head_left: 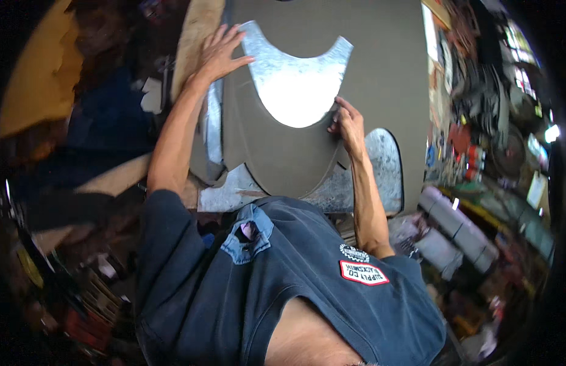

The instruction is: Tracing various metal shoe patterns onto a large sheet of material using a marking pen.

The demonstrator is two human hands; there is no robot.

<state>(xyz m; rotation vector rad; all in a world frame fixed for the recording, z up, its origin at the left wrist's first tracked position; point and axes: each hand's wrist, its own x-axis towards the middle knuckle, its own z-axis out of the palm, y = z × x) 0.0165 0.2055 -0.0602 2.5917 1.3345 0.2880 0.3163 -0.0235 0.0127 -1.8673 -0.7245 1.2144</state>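
Observation:
A shiny crescent-shaped metal plate (295, 82) lies flat on a grey-brown sheet (386, 67), its hollow edge facing away from me and its rounded edge toward me. At its upper left corner, my left hand (220, 55) is spread open, thumb and fingertips resting at the plate's edge. On the right side my right hand (348, 123) is closed, its index finger reaching to the plate's rounded edge. The other fingers curl under, and what they hold, if anything, is hidden. Nearer my body, a large curved line or cut edge runs across the sheet.
Scuffed metal (383, 168) with a rounded corner shows at the sheet's near right, and another metal piece (231, 189) at its near left. A wooden board (197, 30) borders the left side. Grey rolls (459, 222) lie at the right among cluttered tools and materials.

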